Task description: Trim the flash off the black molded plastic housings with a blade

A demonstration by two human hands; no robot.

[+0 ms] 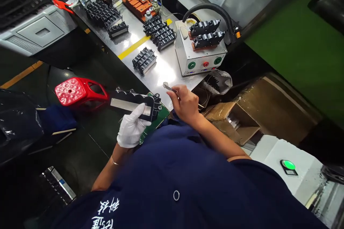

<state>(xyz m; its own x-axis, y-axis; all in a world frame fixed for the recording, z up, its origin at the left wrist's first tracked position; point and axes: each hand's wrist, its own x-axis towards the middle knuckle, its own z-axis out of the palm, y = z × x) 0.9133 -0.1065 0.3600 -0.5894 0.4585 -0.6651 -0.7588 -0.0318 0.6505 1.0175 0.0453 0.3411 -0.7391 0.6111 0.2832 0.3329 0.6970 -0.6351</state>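
Note:
My left hand (131, 128), in a white glove, grips a long black plastic housing (137, 98) with a flat silver strip along its side. The thumb presses on the strip near the right end. A bare right hand (186, 103), mine, is closed on a small tool with a flat metal blade (167, 86); its handle is mostly hidden in my fingers. The blade points up and left, apart from the housing. Beneath the housing, a green board or tray (158, 116) shows at the table's near end.
On the metal table (166, 64) stand several groups of black housings (144, 61). A white control box (185, 53) with buttons carries two housings. Farther back sits an orange fixture (137, 3). A red stool (72, 91) is at left, and an open cardboard box (233, 121) at right.

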